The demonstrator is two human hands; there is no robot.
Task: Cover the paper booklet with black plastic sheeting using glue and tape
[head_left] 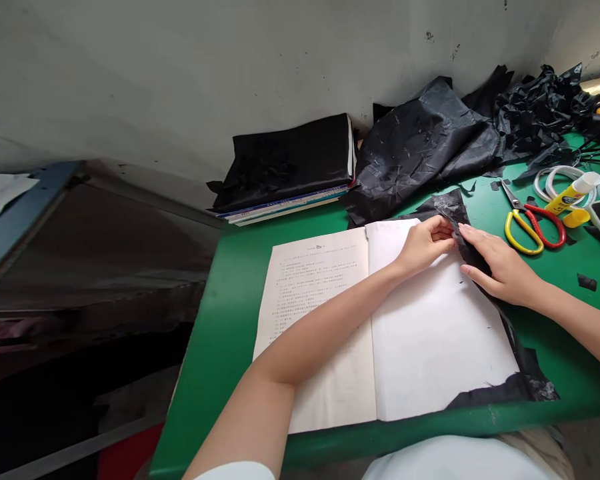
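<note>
A grey, marked wall closes the upper part of the frame, and below it we see a green counter. At the lower centre lies the open book, with its printed page on the left and a blank white page on the right. A black sheet shows beyond the upper and right edges of this white page, and one piece lies over its lower right corner. Our two hands are close together near the page's upper right corner. The left hand has curled fingers at the black edge, but we cannot tell whether they pinch it; the right hand lies on the dark strip, thumb and fingers apart. We judge that the step is to turn this edge inward over the page. The next move would probably call for even, flat pressing along the right side, without wrinkling. The scissors and a glue stick rest at right of the frame, near the right hand.
</note>
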